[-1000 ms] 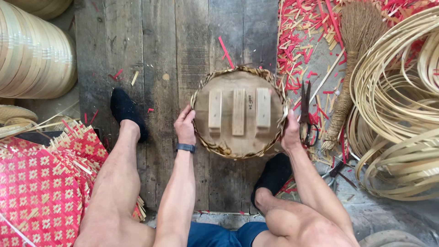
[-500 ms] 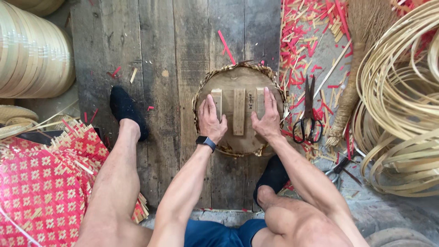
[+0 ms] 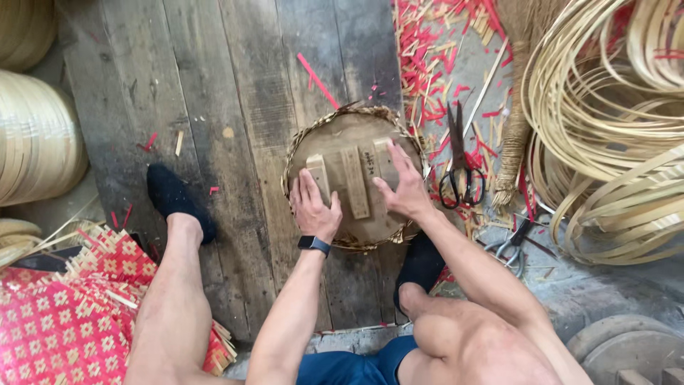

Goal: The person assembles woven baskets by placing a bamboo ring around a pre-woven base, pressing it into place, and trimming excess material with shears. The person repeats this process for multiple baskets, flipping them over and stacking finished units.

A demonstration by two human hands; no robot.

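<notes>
Head view: the left hand and right hand lie flat, fingers spread and grasping nothing, on a round wooden mould with three raised slats, which sits on the plank floor between the feet and has a frayed woven bamboo rim projecting around its edge. The step in hand appears to be pressing the mould down onto the weave; the next move likely calls for steady, even pressure while the loose strips are turned up. Scissors lie just right of the right hand among red bamboo offcuts, with coiled bamboo strips farther right and a red woven mat well to the left.
</notes>
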